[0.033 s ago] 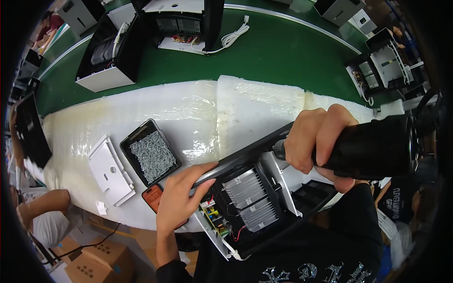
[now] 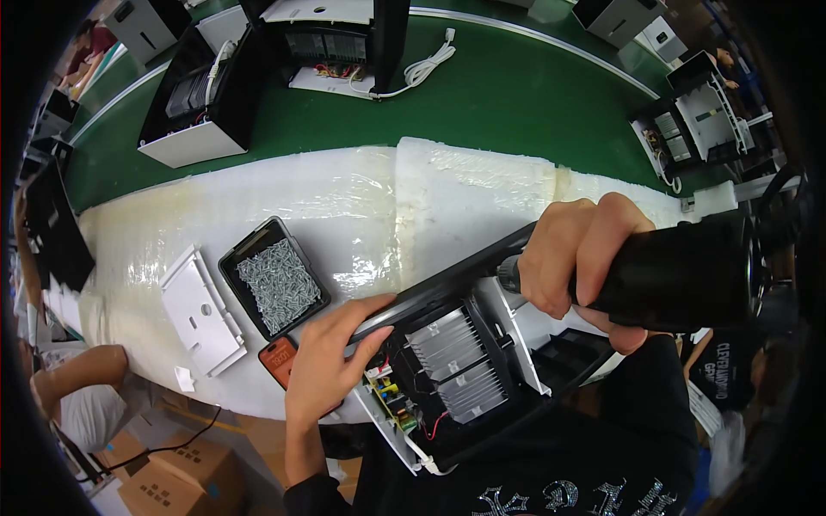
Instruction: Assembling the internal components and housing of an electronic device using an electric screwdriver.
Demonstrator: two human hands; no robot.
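Head view: right hand (image 2: 576, 258) curled tight round black power driver (image 2: 688, 271), nose near the case's white panel (image 2: 519, 335). Left hand (image 2: 327, 365) part-closed, thumb and fingers gripping wall of open black case (image 2: 456, 273), at near edge of white bench (image 2: 344, 211).

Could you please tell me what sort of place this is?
Probably a factory assembly line: a green work surface carries several open units, a black tray holds loose screws, and the right hand grips a black power driver.
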